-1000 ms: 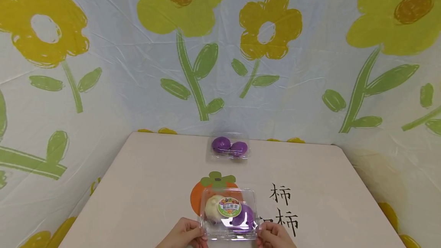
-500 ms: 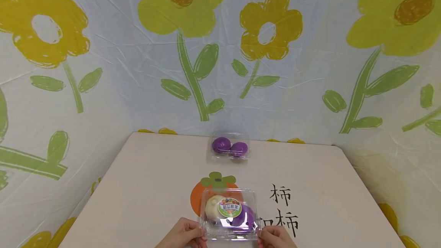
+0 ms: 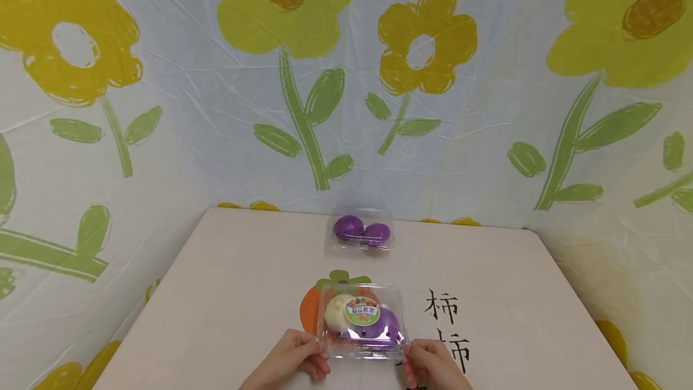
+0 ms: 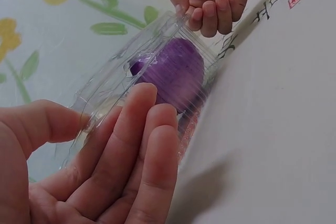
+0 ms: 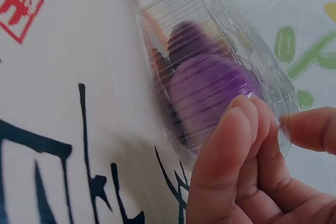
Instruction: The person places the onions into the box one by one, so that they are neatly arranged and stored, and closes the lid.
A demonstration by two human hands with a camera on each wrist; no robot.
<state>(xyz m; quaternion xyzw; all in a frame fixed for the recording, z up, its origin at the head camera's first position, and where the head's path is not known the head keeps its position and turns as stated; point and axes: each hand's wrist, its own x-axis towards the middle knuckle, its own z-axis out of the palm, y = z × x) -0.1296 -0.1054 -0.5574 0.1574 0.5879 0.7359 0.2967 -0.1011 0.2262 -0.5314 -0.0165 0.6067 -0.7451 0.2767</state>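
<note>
A clear plastic clamshell box [image 3: 373,290] is held between my two hands near the front of the table. Through its lid show a cream-coloured round item [image 3: 334,315] on the left and a purple round item [image 3: 388,319] with dark dots on the right. A round fruit-label sticker [image 3: 362,311] is on the lid. My left hand [image 3: 295,357] pinches the left front corner of the rim between thumb and fingers. At the right front corner, my right hand [image 3: 433,363] does the same. In the left wrist view, the box's ribbed underside hangs tilted above the table.
At the table's back edge stands a second clear box [image 3: 360,215] with two purple round items. Beneath the held box the table [image 3: 243,281] bears a printed persimmon [image 3: 310,312] and black characters [image 3: 443,304]. Flower-patterned cloth [image 3: 346,173] surrounds the table's back and sides.
The held box and both hands have shifted a little away from me, and the box looks raised. More of the characters under its right side are now covered. The far box stays put.
</note>
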